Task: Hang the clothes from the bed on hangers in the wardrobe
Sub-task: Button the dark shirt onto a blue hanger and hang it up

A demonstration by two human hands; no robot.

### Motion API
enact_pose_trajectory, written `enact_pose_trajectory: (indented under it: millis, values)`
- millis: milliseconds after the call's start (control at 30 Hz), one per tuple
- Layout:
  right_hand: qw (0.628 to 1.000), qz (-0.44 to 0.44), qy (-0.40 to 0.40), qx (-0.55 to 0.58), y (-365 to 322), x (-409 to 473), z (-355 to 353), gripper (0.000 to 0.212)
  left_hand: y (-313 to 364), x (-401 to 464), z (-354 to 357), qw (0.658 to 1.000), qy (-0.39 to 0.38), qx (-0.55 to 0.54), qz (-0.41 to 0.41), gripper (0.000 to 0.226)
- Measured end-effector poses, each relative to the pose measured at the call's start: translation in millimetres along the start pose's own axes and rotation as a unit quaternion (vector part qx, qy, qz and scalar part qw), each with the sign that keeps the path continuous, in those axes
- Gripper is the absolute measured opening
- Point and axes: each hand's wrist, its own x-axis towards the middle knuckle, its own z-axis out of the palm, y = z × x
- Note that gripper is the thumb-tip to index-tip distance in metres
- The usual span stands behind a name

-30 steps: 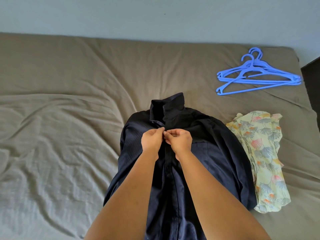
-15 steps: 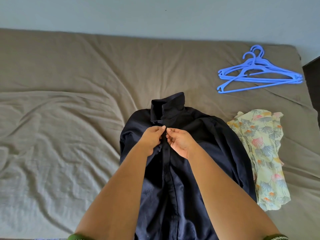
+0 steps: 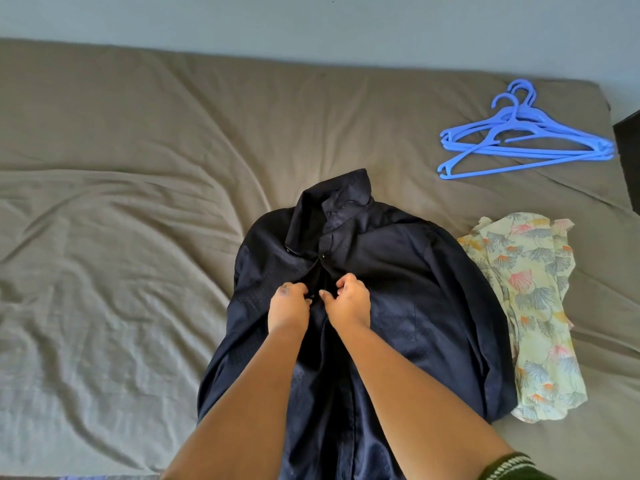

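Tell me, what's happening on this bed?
A person is working with both hands on the front placket of a dark navy shirt spread on the bed. The left hand and right hand pinch the fabric below the collar. A floral garment and blue hangers lie untouched to the right.

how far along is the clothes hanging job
Nothing looks hung yet. In hand: both hands, left and right, grip the front placket of the navy shirt, which lies flat on the bed. Left: the floral top lies untouched beside it, and the blue hangers lie unused. No wardrobe is in view.
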Motion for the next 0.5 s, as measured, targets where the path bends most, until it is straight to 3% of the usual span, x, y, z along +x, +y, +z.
enact_pose_trajectory:
  millis: [133,300,400,500]
  values:
    - [0.998,0.052,0.000,-0.040,5.8,11.3,1.1,0.017,6.5,11.3,3.6,1.000,-0.015,0.016,-0.005,0.031]
    - [0.998,0.019,-0.012,-0.067,18.3,11.5,10.1,0.041,9.8,15.2,17.1,0.995,-0.031,0.093,-0.005,0.021]
    - [0.996,0.043,-0.016,-0.078,18.6,15.1,9.6,0.037,9.2,18.4,18.5,0.999,-0.018,0.034,-0.038,0.015]
    - [0.997,0.046,-0.004,-0.066,16.9,14.9,2.3,0.017,7.5,16.2,15.3,0.988,-0.003,-0.108,-0.109,0.013]
